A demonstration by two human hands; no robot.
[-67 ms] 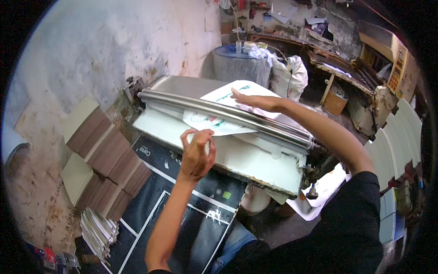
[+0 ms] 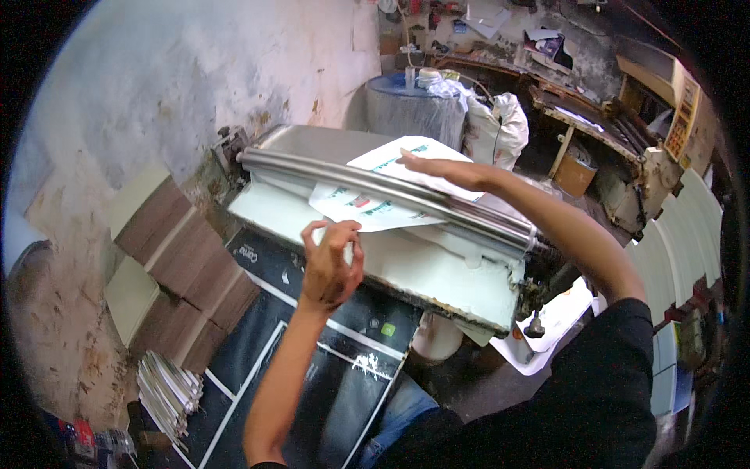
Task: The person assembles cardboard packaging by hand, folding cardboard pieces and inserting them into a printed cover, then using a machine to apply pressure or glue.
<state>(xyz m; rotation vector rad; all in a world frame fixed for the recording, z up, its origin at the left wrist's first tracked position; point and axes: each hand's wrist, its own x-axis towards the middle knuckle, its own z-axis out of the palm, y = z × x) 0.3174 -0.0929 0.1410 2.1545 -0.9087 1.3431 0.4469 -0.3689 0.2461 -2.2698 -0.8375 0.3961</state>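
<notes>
A white printed paper sheet (image 2: 353, 205) with teal and red markings lies under a long metal roller (image 2: 328, 173), showing both in front of it and behind it. The roller spans a machine with a white-coated tray (image 2: 273, 215). My left hand (image 2: 332, 262) is in front, its fingers curled with the tips at the sheet's near edge; its grip there is partly hidden. Beyond the roller, my right hand (image 2: 449, 172) stretches flat, palm down, over the far part of the sheet, fingers extended.
Stacked brown-edged boards (image 2: 176, 258) and a bundle of strips (image 2: 168, 391) stand left of a black panel with white lines (image 2: 289, 375). A blue-topped drum (image 2: 391, 105) and a white sack (image 2: 500, 129) are behind the machine. Pale sheets (image 2: 676, 242) hang or stack at right.
My left hand has shifted slightly down and left, and the sheet's near corner slightly left. The markings in front of the roller look different. My right hand stays over the sheet.
</notes>
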